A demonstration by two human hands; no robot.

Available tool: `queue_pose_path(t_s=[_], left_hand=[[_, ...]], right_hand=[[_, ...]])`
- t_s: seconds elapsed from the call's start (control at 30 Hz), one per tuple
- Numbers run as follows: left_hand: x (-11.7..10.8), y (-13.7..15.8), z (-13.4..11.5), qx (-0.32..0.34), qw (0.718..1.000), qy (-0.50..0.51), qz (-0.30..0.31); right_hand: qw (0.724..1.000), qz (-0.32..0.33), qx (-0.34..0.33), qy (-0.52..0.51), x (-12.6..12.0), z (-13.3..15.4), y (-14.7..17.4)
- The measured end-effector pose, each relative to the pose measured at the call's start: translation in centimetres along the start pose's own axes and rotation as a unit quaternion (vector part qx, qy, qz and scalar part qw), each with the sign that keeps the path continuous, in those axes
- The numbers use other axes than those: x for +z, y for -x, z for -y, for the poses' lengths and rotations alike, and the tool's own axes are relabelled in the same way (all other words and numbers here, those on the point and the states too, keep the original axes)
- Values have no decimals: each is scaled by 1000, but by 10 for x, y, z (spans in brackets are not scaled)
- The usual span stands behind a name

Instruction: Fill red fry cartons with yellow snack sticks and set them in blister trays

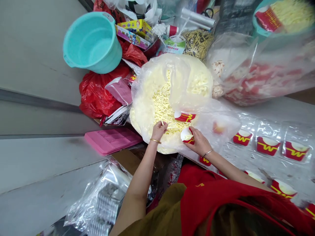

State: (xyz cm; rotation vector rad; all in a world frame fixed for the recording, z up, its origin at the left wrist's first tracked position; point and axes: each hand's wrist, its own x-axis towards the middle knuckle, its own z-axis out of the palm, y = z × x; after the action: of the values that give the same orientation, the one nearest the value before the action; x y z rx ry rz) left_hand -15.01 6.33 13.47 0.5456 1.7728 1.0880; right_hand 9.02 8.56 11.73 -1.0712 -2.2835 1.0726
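A large clear plastic bag (145, 82) lies open, filled with pale yellow sticks like toy French fries (161, 101). Over the near part of the pile, my left hand (159, 131) is closed in a pinch on a pale stick (162, 123). My right hand (199, 142) grips a small red and white fry carton (188, 136) by its side, with a few pale sticks showing at its mouth. Just beyond it, another red carton with a yellow zigzag (185, 117) rests on the sticks.
On the right, red cartons (267, 145) sit in clear plastic trays. Behind them stands a big clear bag of red and white pieces (265, 78). A turquoise tub (92, 42), a red bag (100, 91) and a pink tray (113, 140) are at left.
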Motion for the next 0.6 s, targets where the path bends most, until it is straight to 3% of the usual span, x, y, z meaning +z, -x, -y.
queue_pose_path(t_s=[0.07, 0.17, 0.3, 0.37, 0.47, 0.6], left_hand=[[0, 9, -10, -34, 996, 88, -7], [6, 22, -26, -71, 981, 178, 32], [21, 38, -37, -78, 975, 190, 86], [30, 45, -36, -64, 983, 143, 98], [39, 50, -32, 12, 995, 0, 99], [41, 51, -31, 112, 971, -179, 113]], right_hand=[[1000, 1, -2, 2, 2, 2, -3], [1000, 3, -2, 4, 5, 7, -8], [1000, -14, -2, 3, 7, 18, -19], [1000, -24, -4, 4, 6, 24, -24], [999, -32, -12, 1, 3, 29, -27], [1000, -25, -14, 0, 0, 26, -24]])
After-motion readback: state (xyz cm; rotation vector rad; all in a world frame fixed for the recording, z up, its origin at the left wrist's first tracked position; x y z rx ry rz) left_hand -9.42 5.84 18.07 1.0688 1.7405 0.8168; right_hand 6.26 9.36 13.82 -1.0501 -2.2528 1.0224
